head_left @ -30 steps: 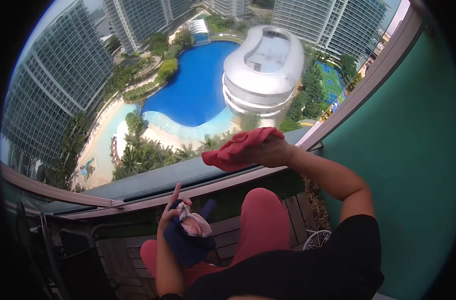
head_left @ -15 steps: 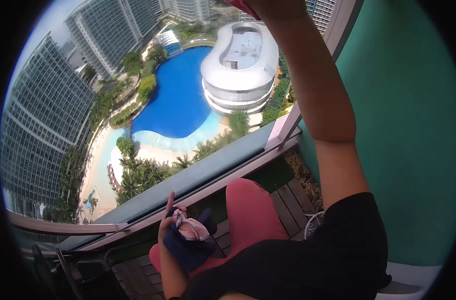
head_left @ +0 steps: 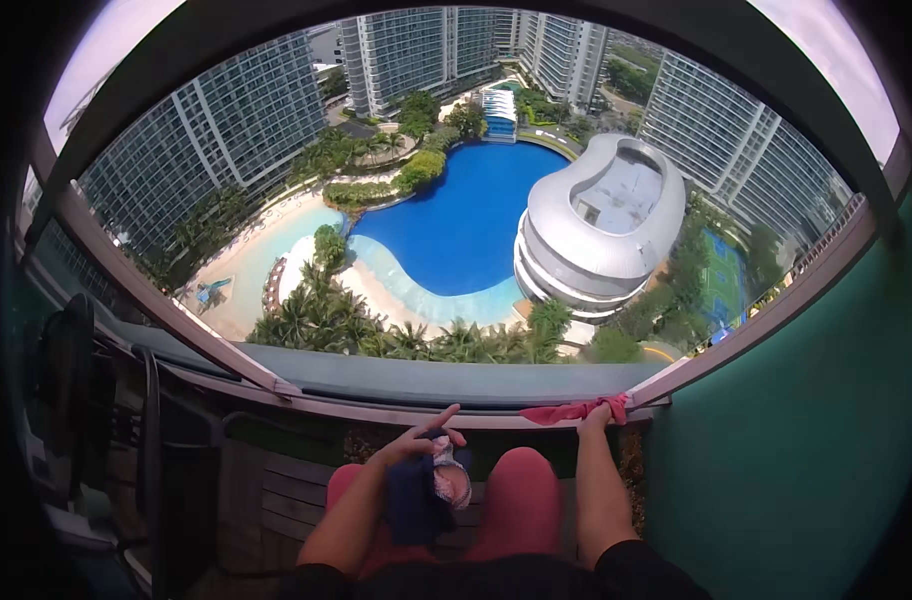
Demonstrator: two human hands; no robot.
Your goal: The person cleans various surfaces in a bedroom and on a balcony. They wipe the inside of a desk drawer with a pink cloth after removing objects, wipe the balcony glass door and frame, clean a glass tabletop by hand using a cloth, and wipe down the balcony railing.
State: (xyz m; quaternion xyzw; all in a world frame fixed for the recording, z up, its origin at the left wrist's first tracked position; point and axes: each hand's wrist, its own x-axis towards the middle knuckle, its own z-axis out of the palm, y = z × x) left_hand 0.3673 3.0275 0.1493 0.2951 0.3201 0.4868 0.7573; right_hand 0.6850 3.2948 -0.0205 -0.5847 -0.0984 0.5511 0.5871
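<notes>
Right hand [head_left: 598, 420]: stretched forward to the balcony ledge [head_left: 416, 412], fingers clenched on a red cloth [head_left: 574, 411] that lies flat along the rail near the corner with the green wall [head_left: 806, 450].
Left hand [head_left: 416, 442]: raised over the lap, forefinger pointing out, the other fingers grasping a dark blue bundle of fabric [head_left: 414, 500] with a pale patterned piece [head_left: 446, 480] beside it.
Red cloth: on the ledge, stretched sideways, its knotted end toward the wall.
Lap: pinkish-red trousers [head_left: 516, 505], knees just behind the ledge.
Floor: wooden decking [head_left: 276, 490] below the rail.
Left side: dark chair frame [head_left: 156, 440] standing by the rail.
Beyond the glass: blue pool [head_left: 466, 220], white oval building [head_left: 601, 225], tall towers [head_left: 216, 130], palms.
Packages, labels, signs: cannot tell of any.
</notes>
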